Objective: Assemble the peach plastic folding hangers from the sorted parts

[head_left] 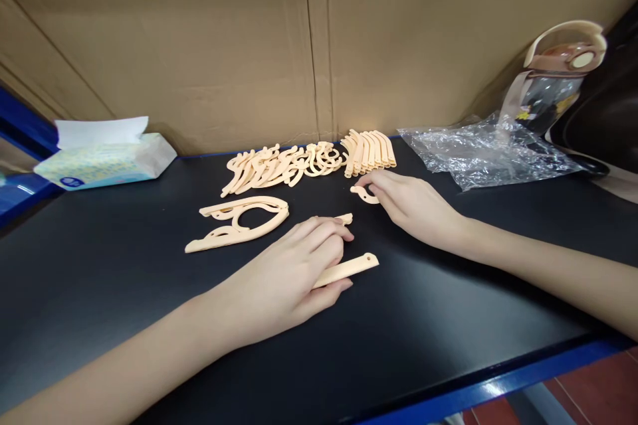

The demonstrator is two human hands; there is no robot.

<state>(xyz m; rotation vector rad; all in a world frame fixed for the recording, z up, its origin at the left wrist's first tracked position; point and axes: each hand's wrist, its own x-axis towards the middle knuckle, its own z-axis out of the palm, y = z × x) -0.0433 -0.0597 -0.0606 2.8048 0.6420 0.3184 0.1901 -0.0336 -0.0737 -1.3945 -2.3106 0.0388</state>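
Note:
My left hand [286,272] is closed over a cream plastic hanger arm [351,268], whose holed end sticks out to the right between thumb and fingers. Beyond those fingers a second cream end [346,218] shows; the hand hides how the two connect. My right hand [419,209] pinches a small curved hanger hook [363,195] just above the table or touching it; I cannot tell which. Left of my left hand lies a folded plastic hanger [259,235]. Behind it are piles of loose hanger arms [259,169], hooks [321,159] and a neat row of arms [369,151].
A tissue pack [104,159] sits at the back left of the black table [413,339]. At the back right, a crumpled clear plastic bag [478,153] lies by a drink bottle [553,89] with a strap. Brown cardboard [224,46] stands behind the table.

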